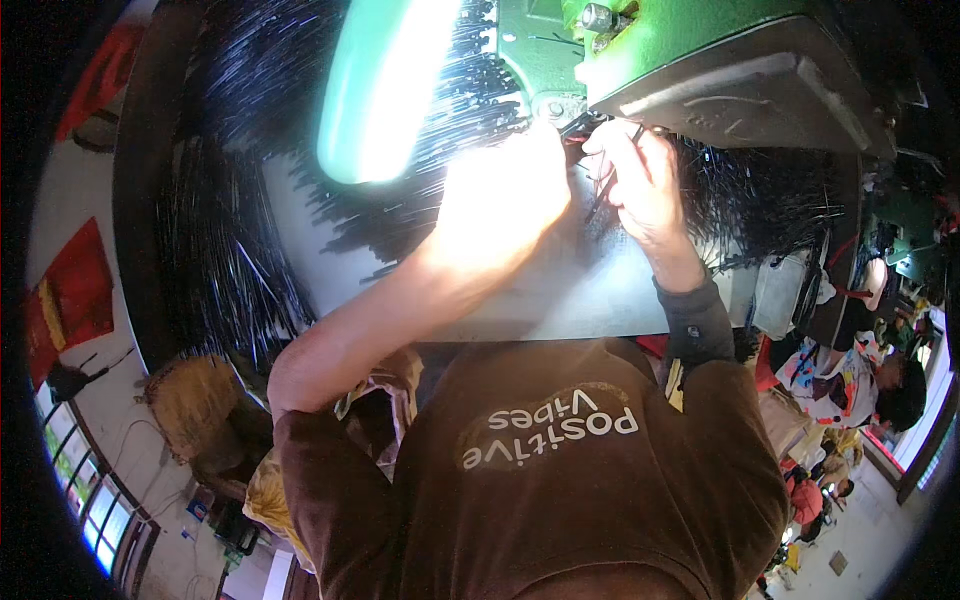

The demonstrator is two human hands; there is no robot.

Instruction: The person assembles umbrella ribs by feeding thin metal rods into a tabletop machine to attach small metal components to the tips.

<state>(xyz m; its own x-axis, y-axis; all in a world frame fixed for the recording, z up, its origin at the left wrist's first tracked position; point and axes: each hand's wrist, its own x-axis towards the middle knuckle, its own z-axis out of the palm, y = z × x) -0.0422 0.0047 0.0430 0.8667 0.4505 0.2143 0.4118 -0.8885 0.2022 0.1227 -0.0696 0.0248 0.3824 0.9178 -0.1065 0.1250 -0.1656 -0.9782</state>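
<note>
My left hand point(505, 195), washed out by the lamp's glare, is closed at the front of a green machine point(545, 60). Its fingertips meet a small dark piece at the machine's working point; what they grip is too bright and small to make out. Close beside it on the right, my right hand point(650, 190) pinches a thin black rod point(598, 208) between thumb and fingers. The rod slants down toward the table. A dark metal housing point(740, 95) of the machine overhangs my right fingers.
Heaps of thin black rods point(235, 250) cover the pale tabletop point(590, 305), left and right. A bright green-white lamp point(375, 110) hangs above my left hand. Other people point(840, 385) sit at the far right. A worn wooden stool point(195, 405) stands at lower left.
</note>
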